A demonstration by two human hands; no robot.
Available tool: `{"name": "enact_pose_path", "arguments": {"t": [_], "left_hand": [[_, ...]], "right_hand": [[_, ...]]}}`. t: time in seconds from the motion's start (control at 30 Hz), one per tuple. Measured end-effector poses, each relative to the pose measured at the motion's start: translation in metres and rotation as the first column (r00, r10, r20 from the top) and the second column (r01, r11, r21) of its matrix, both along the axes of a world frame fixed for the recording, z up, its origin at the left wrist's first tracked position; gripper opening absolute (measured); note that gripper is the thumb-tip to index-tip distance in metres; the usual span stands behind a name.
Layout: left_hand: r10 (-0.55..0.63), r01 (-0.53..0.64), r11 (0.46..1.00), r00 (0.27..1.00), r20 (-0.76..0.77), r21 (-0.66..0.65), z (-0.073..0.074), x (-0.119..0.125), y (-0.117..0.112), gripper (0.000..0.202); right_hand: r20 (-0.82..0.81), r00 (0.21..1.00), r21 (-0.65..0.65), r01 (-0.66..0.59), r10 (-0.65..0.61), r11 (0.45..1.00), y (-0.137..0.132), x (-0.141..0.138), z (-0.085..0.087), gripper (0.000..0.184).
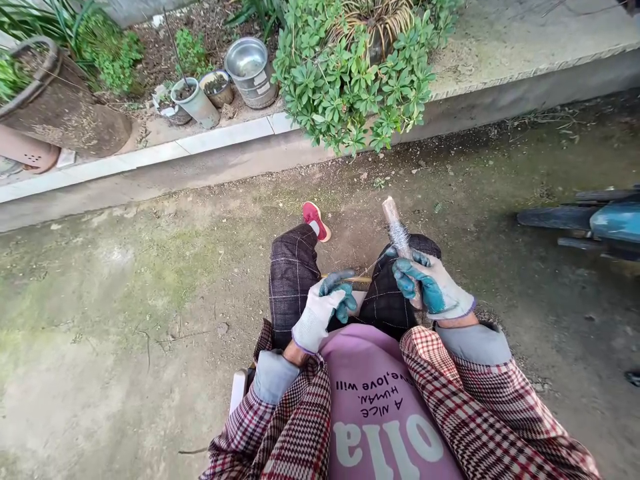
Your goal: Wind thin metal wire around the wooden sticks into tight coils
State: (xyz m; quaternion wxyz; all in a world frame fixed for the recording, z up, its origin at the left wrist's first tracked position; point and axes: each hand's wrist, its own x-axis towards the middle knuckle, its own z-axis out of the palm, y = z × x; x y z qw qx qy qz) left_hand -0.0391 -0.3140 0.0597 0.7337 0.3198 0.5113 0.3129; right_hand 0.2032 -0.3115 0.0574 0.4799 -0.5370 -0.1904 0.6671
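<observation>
I sit with my knees up in dark checked trousers, one red shoe [315, 220] on the ground. My right hand [431, 283], in a white glove with teal fingers, is closed around a wooden stick [399, 229] wound with thin silvery wire, its end pointing up and away from me. My left hand [326, 308], gloved the same way, pinches a thin yellowish strip [356, 279] that runs across to the stick. A fine wire strand leads from the strip up to the stick.
Bare mossy concrete ground lies all around. A raised kerb [225, 137] runs ahead, with a leafy green bush [353, 73], a metal pot [250, 70], small flowerpots [197, 100] and a rusty container [60, 107]. A blue vehicle part [595, 223] juts in at right.
</observation>
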Motion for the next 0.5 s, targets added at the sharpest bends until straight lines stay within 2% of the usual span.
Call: {"name": "enact_pose_path", "arguments": {"t": [0.07,0.1,0.2,0.3,0.37,0.4,0.43,0.47,0.5], "left_hand": [[-0.004,0.004,1.0,1.0,0.001,0.021,0.002,-0.001,0.001,0.067],[-0.011,0.011,1.0,1.0,-0.005,0.027,0.003,-0.002,0.002,0.064],[-0.024,0.027,0.999,0.998,-0.064,0.039,0.003,-0.003,0.002,0.039],[-0.055,0.061,0.998,0.986,-0.159,0.031,0.001,-0.002,0.002,0.03],[-0.079,0.093,0.994,0.969,-0.232,0.051,-0.003,-0.001,0.004,0.025],[-0.086,0.11,0.991,0.961,-0.264,0.076,-0.006,0.0,0.007,0.021],[-0.094,0.128,0.986,0.953,-0.287,0.104,-0.009,0.0,0.01,0.018],[-0.1,0.144,0.981,0.949,-0.299,0.13,-0.012,0.0,0.015,0.015],[-0.108,0.158,0.977,0.946,-0.304,0.146,-0.015,0.0,0.019,0.014]], "right_hand": [[0.0,1.0,0.018,0.014,-0.014,1.0,0.0,0.001,0.001,0.046],[-0.004,1.0,0.022,0.015,-0.015,1.0,0.0,0.001,0.002,0.047],[-0.018,1.0,0.016,0.008,-0.008,1.0,0.0,0.001,0.004,0.045],[-0.041,0.999,0.023,-0.006,0.007,1.0,-0.001,0.003,0.005,0.034],[-0.048,0.996,0.039,-0.075,0.077,0.996,-0.003,0.009,0.007,0.03],[-0.036,0.984,0.05,-0.17,0.172,0.984,-0.004,0.012,0.008,0.03],[-0.005,0.949,0.069,-0.314,0.315,0.947,-0.004,0.015,0.01,0.031],[0.046,0.872,0.096,-0.489,0.487,0.867,-0.005,0.018,0.012,0.033],[0.124,0.75,0.121,-0.661,0.65,0.74,-0.005,0.018,0.014,0.032]]}}
